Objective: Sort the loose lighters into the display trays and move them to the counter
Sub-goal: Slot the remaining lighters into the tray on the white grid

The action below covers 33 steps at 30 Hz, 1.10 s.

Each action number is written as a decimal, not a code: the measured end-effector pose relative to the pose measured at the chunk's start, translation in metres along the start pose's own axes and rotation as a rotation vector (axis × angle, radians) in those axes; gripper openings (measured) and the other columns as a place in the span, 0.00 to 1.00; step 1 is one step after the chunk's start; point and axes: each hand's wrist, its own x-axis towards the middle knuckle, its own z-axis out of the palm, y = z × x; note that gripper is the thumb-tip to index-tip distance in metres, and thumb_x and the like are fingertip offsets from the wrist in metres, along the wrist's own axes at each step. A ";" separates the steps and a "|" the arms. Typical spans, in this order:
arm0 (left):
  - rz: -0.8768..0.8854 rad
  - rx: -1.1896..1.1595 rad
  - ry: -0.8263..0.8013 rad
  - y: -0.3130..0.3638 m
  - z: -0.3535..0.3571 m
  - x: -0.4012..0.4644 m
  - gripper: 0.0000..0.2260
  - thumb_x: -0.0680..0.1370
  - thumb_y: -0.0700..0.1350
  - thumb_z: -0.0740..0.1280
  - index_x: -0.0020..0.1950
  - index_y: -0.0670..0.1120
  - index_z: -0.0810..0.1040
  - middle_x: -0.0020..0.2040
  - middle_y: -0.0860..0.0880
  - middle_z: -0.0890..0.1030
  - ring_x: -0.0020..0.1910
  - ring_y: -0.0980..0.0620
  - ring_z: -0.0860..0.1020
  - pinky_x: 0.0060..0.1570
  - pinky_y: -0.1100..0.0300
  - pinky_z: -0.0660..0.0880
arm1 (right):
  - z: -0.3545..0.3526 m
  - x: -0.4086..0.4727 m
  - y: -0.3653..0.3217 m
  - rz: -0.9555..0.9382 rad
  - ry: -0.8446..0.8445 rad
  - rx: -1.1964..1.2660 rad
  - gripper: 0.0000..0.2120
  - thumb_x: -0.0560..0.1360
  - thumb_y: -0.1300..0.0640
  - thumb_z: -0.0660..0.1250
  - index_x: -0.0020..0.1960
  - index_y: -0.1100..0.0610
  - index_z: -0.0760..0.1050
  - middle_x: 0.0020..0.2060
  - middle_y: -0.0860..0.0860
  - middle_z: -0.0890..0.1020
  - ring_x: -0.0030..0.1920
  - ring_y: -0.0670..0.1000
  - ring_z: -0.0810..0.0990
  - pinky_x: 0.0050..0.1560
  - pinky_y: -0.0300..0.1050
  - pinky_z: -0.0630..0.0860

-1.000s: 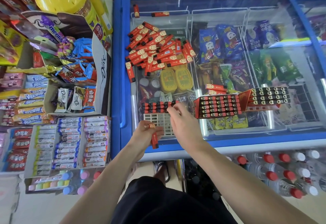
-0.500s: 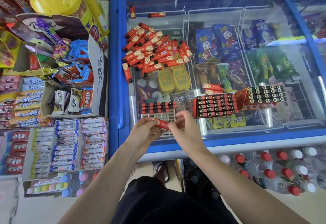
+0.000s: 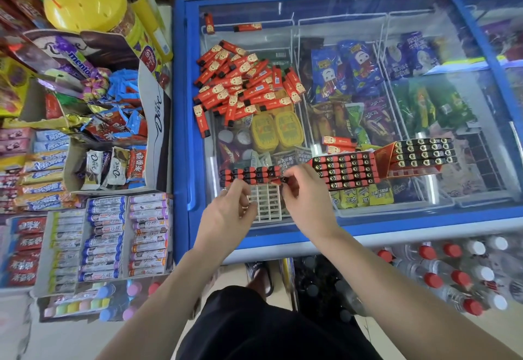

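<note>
Dozens of red lighters (image 3: pixel 243 82) heaped on glass freezer lid (image 3: pixel 353 3). Right hand (image 3: pixel 308 198) pinches black-capped lighter (image 3: pixel 285 180), probably seating it in white grid tray (image 3: pixel 266 204). Left hand (image 3: pixel 229 212) grip loose, on tray.

I see my right hand (image 3: pixel 307 198) pinching a lighter (image 3: pixel 285 180) at the end of the white tray's (image 3: pixel 267 206) filled row, my left hand (image 3: pixel 229 212) resting on the tray. Loose lighters (image 3: pixel 243 87) are heaped on the freezer lid (image 3: pixel 424 34), with two full trays (image 3: pixel 346 171) to the right.
</note>
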 end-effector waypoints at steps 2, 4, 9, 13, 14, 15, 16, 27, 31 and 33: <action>0.127 0.084 0.123 0.006 -0.005 0.004 0.08 0.80 0.44 0.70 0.54 0.50 0.72 0.43 0.53 0.75 0.38 0.49 0.75 0.35 0.49 0.77 | 0.004 0.004 0.001 -0.057 -0.023 -0.053 0.09 0.75 0.68 0.70 0.55 0.62 0.78 0.51 0.54 0.79 0.42 0.53 0.81 0.39 0.52 0.81; 0.232 0.165 0.234 0.009 -0.008 0.012 0.10 0.78 0.44 0.72 0.57 0.46 0.75 0.47 0.51 0.76 0.42 0.47 0.76 0.39 0.51 0.75 | 0.009 0.005 0.001 -0.111 -0.033 -0.090 0.10 0.76 0.69 0.69 0.56 0.63 0.77 0.52 0.56 0.79 0.40 0.55 0.82 0.36 0.55 0.81; 0.281 0.388 0.215 0.001 -0.004 0.035 0.21 0.81 0.54 0.65 0.72 0.47 0.74 0.66 0.47 0.75 0.64 0.45 0.71 0.64 0.46 0.68 | 0.016 0.002 -0.004 -0.089 -0.001 -0.051 0.08 0.79 0.63 0.68 0.58 0.63 0.75 0.54 0.55 0.77 0.40 0.55 0.82 0.36 0.53 0.81; 0.195 0.389 0.078 0.002 0.000 0.044 0.22 0.84 0.57 0.54 0.76 0.50 0.70 0.70 0.48 0.74 0.68 0.44 0.70 0.69 0.44 0.65 | 0.016 -0.002 -0.006 -0.108 0.004 -0.048 0.04 0.81 0.61 0.66 0.54 0.60 0.74 0.51 0.53 0.75 0.36 0.52 0.78 0.33 0.52 0.79; 0.182 0.392 0.056 0.002 0.001 0.045 0.21 0.84 0.56 0.54 0.75 0.51 0.71 0.69 0.48 0.74 0.68 0.43 0.71 0.69 0.44 0.65 | 0.016 -0.002 -0.005 -0.098 0.000 -0.050 0.03 0.81 0.61 0.67 0.54 0.60 0.74 0.51 0.53 0.75 0.36 0.52 0.78 0.33 0.53 0.79; 0.175 0.394 0.042 0.001 0.003 0.045 0.21 0.84 0.55 0.54 0.74 0.51 0.71 0.68 0.48 0.75 0.67 0.43 0.71 0.68 0.44 0.65 | 0.015 -0.002 -0.006 -0.078 0.000 -0.045 0.03 0.81 0.61 0.67 0.53 0.59 0.74 0.51 0.52 0.75 0.36 0.52 0.78 0.34 0.53 0.79; 0.170 0.398 0.031 0.000 0.004 0.044 0.20 0.84 0.55 0.53 0.73 0.51 0.72 0.66 0.48 0.75 0.65 0.43 0.72 0.67 0.45 0.65 | 0.014 -0.001 -0.007 -0.052 0.004 -0.035 0.02 0.81 0.61 0.67 0.52 0.59 0.74 0.51 0.52 0.75 0.37 0.51 0.77 0.34 0.52 0.79; 0.129 0.398 0.023 0.024 -0.012 0.074 0.17 0.85 0.52 0.58 0.71 0.47 0.72 0.65 0.46 0.77 0.64 0.40 0.72 0.64 0.43 0.67 | -0.038 0.072 -0.015 0.086 0.049 -0.133 0.06 0.78 0.62 0.67 0.54 0.58 0.74 0.51 0.51 0.77 0.45 0.50 0.78 0.42 0.39 0.74; 0.078 0.387 -0.042 0.044 -0.018 0.112 0.19 0.86 0.53 0.57 0.75 0.47 0.69 0.71 0.44 0.74 0.69 0.39 0.70 0.68 0.42 0.65 | -0.063 0.117 0.015 0.313 -0.189 -0.423 0.17 0.77 0.60 0.71 0.64 0.57 0.74 0.65 0.56 0.77 0.65 0.58 0.76 0.62 0.55 0.78; 0.027 0.380 -0.074 0.050 -0.019 0.130 0.21 0.85 0.53 0.58 0.77 0.47 0.66 0.73 0.42 0.72 0.71 0.38 0.68 0.70 0.41 0.64 | -0.071 0.131 0.031 0.459 -0.290 -0.456 0.15 0.77 0.60 0.71 0.62 0.55 0.75 0.61 0.56 0.80 0.58 0.58 0.79 0.57 0.54 0.79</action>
